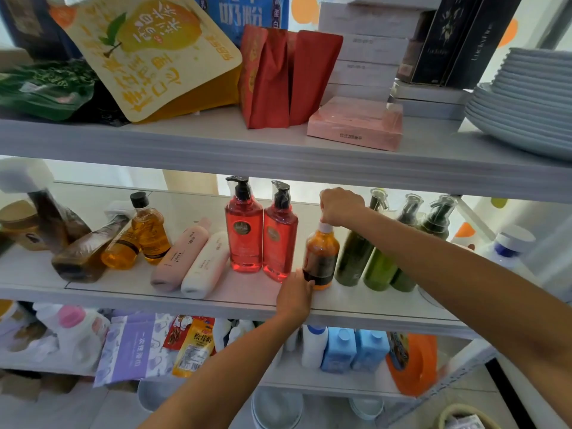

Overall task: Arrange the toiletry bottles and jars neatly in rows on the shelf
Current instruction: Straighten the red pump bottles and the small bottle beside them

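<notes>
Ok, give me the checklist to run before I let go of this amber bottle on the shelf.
1. Amber bottle upright: ok.
2. Right hand pinches its cap: ok.
3. Left hand holds its base: ok.
4. Base flat on shelf: cannot tell, left hand hides it.
5. Red pump bottles beside it upright: ok.
6. Pink tube and white tube standing: not ok, both lying down.

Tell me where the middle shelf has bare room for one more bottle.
Bare shelf: at the back, between the amber bottles and the red pump bottles, behind the lying pink tubes; left of the tipped brown bottle. Crowded: red pump bottles to green bottles, where the left hand and right hand hold the orange bottle.
</notes>
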A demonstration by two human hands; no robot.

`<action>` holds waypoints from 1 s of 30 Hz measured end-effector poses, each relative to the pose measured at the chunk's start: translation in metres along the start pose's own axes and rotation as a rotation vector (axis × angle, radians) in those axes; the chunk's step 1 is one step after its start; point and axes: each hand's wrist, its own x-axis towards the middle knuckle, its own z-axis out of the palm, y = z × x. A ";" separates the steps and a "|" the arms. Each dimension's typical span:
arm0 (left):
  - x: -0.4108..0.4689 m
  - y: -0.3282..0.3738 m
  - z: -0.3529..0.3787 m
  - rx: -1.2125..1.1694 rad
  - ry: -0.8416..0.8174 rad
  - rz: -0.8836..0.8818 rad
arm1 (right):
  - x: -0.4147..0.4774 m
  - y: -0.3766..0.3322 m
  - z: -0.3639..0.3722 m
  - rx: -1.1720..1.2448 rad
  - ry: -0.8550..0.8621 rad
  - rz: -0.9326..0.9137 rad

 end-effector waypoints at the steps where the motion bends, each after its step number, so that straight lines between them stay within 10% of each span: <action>1: -0.002 -0.005 -0.003 0.022 0.022 0.007 | -0.002 0.001 -0.001 -0.004 -0.009 0.006; 11: 0.002 -0.041 -0.048 -0.039 0.211 -0.144 | -0.007 -0.012 -0.022 -0.040 -0.284 -0.051; 17: 0.009 -0.040 -0.061 -0.039 0.215 -0.162 | -0.012 -0.048 -0.032 0.504 -0.017 -0.184; 30: 0.012 -0.041 -0.071 -0.060 0.124 -0.104 | -0.001 -0.065 -0.031 0.441 -0.087 -0.159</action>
